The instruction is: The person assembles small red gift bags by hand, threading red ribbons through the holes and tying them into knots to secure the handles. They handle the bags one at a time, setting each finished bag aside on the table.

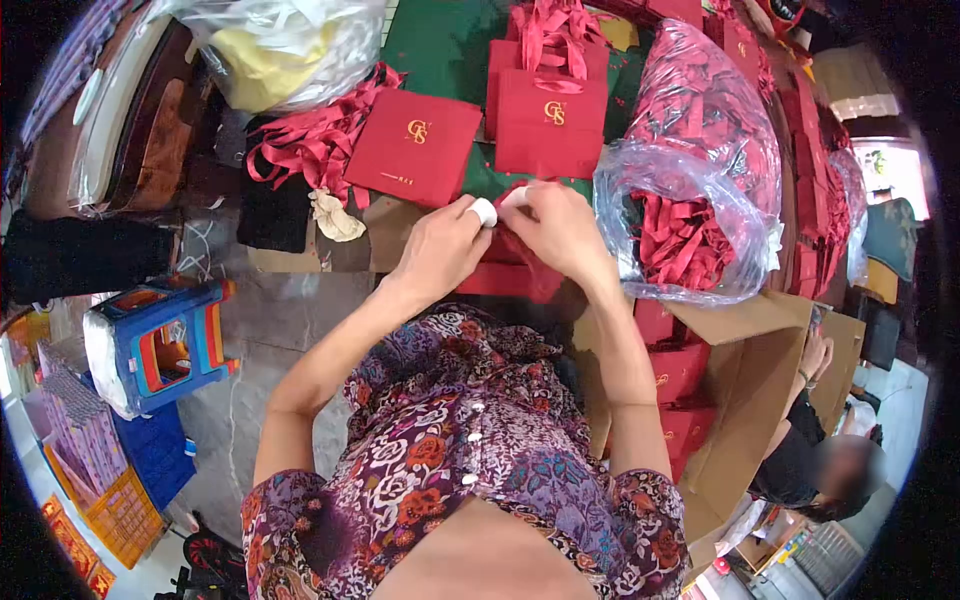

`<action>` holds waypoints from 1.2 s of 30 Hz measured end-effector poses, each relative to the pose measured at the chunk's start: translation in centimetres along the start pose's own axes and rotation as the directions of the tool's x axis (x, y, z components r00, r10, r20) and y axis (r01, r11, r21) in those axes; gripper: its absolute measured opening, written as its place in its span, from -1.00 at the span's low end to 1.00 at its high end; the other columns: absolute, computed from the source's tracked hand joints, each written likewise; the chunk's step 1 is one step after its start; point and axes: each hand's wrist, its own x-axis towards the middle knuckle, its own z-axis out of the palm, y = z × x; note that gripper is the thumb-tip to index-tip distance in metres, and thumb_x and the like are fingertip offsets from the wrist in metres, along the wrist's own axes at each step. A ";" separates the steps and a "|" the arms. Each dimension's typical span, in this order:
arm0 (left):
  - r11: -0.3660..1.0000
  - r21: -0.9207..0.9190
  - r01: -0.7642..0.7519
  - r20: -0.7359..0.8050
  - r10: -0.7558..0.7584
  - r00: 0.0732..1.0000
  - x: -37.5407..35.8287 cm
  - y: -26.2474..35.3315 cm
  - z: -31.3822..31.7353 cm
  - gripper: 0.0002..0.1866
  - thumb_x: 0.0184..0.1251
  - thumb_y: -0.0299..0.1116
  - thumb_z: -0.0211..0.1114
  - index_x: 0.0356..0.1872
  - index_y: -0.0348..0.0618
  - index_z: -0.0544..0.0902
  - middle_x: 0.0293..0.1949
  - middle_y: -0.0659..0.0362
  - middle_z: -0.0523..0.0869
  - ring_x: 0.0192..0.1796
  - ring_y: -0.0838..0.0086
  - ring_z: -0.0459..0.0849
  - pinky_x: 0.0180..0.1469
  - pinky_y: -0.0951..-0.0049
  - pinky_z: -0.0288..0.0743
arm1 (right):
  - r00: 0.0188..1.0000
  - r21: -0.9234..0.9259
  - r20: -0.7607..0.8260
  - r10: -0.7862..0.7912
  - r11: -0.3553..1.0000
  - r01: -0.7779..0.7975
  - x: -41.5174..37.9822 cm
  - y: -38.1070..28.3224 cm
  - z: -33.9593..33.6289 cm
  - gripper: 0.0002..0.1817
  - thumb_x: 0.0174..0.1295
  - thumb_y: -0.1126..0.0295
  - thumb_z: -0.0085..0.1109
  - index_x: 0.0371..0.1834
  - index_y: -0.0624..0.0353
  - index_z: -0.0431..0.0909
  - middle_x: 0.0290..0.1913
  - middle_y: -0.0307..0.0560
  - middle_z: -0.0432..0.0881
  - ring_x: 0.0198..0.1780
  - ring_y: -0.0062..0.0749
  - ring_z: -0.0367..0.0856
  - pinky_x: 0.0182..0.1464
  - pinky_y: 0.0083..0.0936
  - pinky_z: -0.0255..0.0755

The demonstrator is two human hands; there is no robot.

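My left hand (440, 248) and my right hand (556, 232) are close together in front of me, fingers pinched. White covers sit on fingers of both hands. Between them is a blurred red ribbon (513, 243), pinched by the fingertips; its exact shape is hard to make out. Just below the hands lies a red paper bag (510, 283), partly hidden by them. Beyond my left hand rests a flat red bag (415, 145) with gold letters. Another red bag (550, 125) with a ribbon handle lies straight ahead.
Red ribbons (310, 145) lie at the left, near a crumpled cream cloth (337, 217). A clear plastic sack (690, 215) of red ribbons stands at the right. A cardboard box (745, 370) is by my right arm; a person (825, 465) is beyond it. A plastic stool (165, 345) stands left.
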 end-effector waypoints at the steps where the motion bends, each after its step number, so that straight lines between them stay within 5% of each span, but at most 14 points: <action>1: 0.995 0.042 -0.086 -0.024 0.087 0.996 0.0 -0.1 0.0 -0.83 0.24 -0.44 0.35 -0.25 -0.28 0.56 -0.28 -0.02 0.61 -0.26 -0.01 0.66 -0.26 0.08 0.55 | 0.990 0.107 0.139 0.027 0.993 -0.042 0.5 0.5 -0.1 -0.83 0.23 0.31 0.27 -0.26 0.15 0.75 -0.35 0.07 0.70 -0.31 -0.13 0.71 -0.22 -0.32 0.53; 3: 0.976 0.092 -0.199 -0.055 0.204 0.977 -0.2 -0.2 0.1 -0.88 0.27 -0.47 0.30 -0.29 -0.28 0.54 -0.29 0.00 0.58 -0.27 0.03 0.64 -0.25 0.10 0.55 | 0.930 0.314 0.365 0.031 0.937 -0.154 1.5 2.0 0.0 -0.81 0.20 0.34 0.28 -0.29 0.24 0.76 -0.41 -0.01 0.76 -0.35 -0.40 0.72 -0.25 -0.39 0.53; 6: 0.947 0.158 -0.278 -0.070 0.292 0.954 -0.4 -0.7 0.5 -0.87 0.25 -0.47 0.29 -0.27 -0.27 0.54 -0.30 0.00 0.58 -0.27 0.04 0.65 -0.26 0.09 0.55 | 0.899 0.340 0.438 -0.033 0.931 -0.132 2.1 2.8 -0.6 -0.80 0.20 0.35 0.29 -0.29 0.28 0.75 -0.42 -0.08 0.76 -0.34 -0.58 0.67 -0.24 -0.46 0.52; 14: 0.962 0.088 -0.257 -0.013 0.260 0.966 0.1 -0.8 0.2 -0.87 0.24 -0.47 0.31 -0.31 -0.29 0.55 -0.31 -0.04 0.62 -0.25 -0.01 0.67 -0.23 0.08 0.57 | 0.888 0.547 0.460 -0.030 0.797 -0.257 1.8 3.6 0.9 -0.85 0.25 0.41 0.31 -0.29 0.30 0.74 -0.34 -0.26 0.75 -0.30 -0.70 0.61 -0.20 -0.59 0.50; 16: 0.967 0.052 -0.251 -0.027 0.252 0.967 0.7 -1.1 0.1 -0.86 0.23 -0.46 0.33 -0.32 -0.30 0.55 -0.29 -0.06 0.64 -0.24 -0.02 0.68 -0.22 0.07 0.57 | 0.902 0.533 0.422 0.091 0.780 -0.328 2.0 3.1 1.6 -0.85 0.27 0.41 0.30 -0.27 0.29 0.73 -0.36 -0.25 0.74 -0.30 -0.72 0.59 -0.20 -0.61 0.50; 18: 0.992 -0.097 -0.087 -0.051 0.082 0.995 1.4 -1.3 -0.4 -0.82 0.14 -0.47 0.47 -0.33 -0.25 0.62 -0.41 0.04 0.59 -0.46 0.28 0.61 -0.40 0.32 0.48 | 0.922 0.475 0.367 0.128 0.826 -0.304 2.2 2.9 2.4 -0.86 0.28 0.41 0.29 -0.28 0.29 0.72 -0.38 -0.28 0.72 -0.31 -0.74 0.57 -0.21 -0.62 0.49; 20: 0.992 -0.079 -0.097 -0.045 0.094 0.995 1.8 -1.6 -0.6 -0.79 0.13 -0.41 0.52 -0.35 -0.22 0.62 -0.52 0.09 0.57 -0.55 0.43 0.56 -0.45 0.41 0.43 | 0.986 0.598 0.070 0.152 0.785 -0.164 2.9 3.5 3.8 -0.86 0.29 0.41 0.29 -0.27 0.28 0.72 -0.37 -0.29 0.71 -0.31 -0.72 0.57 -0.23 -0.63 0.48; 21: 0.991 -0.131 0.027 0.014 -0.025 1.000 1.8 -1.5 -0.6 -0.77 0.14 -0.38 0.52 -0.33 -0.22 0.62 -0.55 0.11 0.57 -0.56 0.45 0.55 -0.46 0.41 0.42 | 0.983 0.734 0.039 0.181 0.662 -0.151 3.2 4.1 3.9 -0.85 0.30 0.41 0.29 -0.26 0.29 0.72 -0.37 -0.29 0.71 -0.29 -0.69 0.58 -0.21 -0.62 0.48; 22: 0.974 -0.173 0.149 0.076 -0.137 0.988 2.0 -1.4 -0.5 -0.75 0.15 -0.34 0.53 -0.31 -0.22 0.61 -0.59 0.13 0.58 -0.57 0.47 0.55 -0.47 0.42 0.42 | 0.944 0.713 0.123 0.305 0.635 -0.298 3.6 3.4 2.7 -0.84 0.33 0.40 0.28 -0.22 0.29 0.72 -0.33 -0.26 0.72 -0.25 -0.66 0.60 -0.16 -0.61 0.49; 24: 0.967 -0.179 0.180 0.002 -0.182 0.983 2.6 -2.0 0.3 -0.69 0.19 -0.27 0.53 -0.25 -0.24 0.61 -0.61 0.13 0.61 -0.59 0.48 0.56 -0.49 0.39 0.43 | 0.985 0.746 0.063 0.163 0.647 -0.154 3.8 3.9 3.5 -0.82 0.36 0.39 0.26 -0.16 0.29 0.72 -0.32 -0.26 0.72 -0.23 -0.68 0.60 -0.16 -0.63 0.48; 28: 0.972 -0.018 0.236 -0.020 -0.236 0.971 3.9 -2.1 1.2 -0.63 0.20 -0.17 0.52 -0.17 -0.26 0.67 -0.64 0.10 0.61 -0.60 0.37 0.64 -0.51 0.33 0.44 | 0.951 0.561 -0.174 0.254 0.820 -0.117 3.7 4.7 2.7 -0.77 0.40 0.33 0.22 -0.12 0.29 0.73 -0.28 -0.21 0.77 -0.21 -0.61 0.68 -0.18 -0.59 0.52; 32: 0.980 0.045 0.194 -0.034 -0.193 0.981 4.4 -2.9 1.8 -0.66 0.19 -0.11 0.51 -0.30 -0.22 0.75 -0.75 0.07 0.52 -0.67 0.27 0.59 -0.56 0.28 0.41 | 0.928 0.352 -0.209 0.308 0.909 -0.223 2.0 5.4 0.8 -0.73 0.36 0.23 0.26 -0.18 0.25 0.74 -0.39 -0.09 0.76 -0.35 -0.48 0.73 -0.26 -0.46 0.55; 34: 0.979 0.078 0.188 -0.039 -0.185 0.982 4.6 -2.7 2.0 -0.68 0.19 -0.10 0.50 -0.34 -0.19 0.77 -0.77 0.06 0.50 -0.69 0.24 0.58 -0.57 0.27 0.40 | 0.935 0.183 -0.081 0.345 0.927 -0.326 1.4 5.1 0.4 -0.73 0.31 0.19 0.30 -0.25 0.20 0.75 -0.44 -0.06 0.74 -0.38 -0.39 0.74 -0.29 -0.44 0.53; 36: 0.969 0.123 0.214 -0.008 -0.215 0.977 4.9 -2.0 1.9 -0.70 0.20 -0.11 0.49 -0.30 -0.15 0.78 -0.74 0.05 0.54 -0.67 0.24 0.60 -0.57 0.25 0.39 | 0.951 0.236 -0.089 0.296 0.934 -0.268 1.2 5.6 1.1 -0.74 0.23 0.18 0.36 -0.32 0.17 0.75 -0.46 -0.05 0.73 -0.40 -0.32 0.73 -0.32 -0.41 0.51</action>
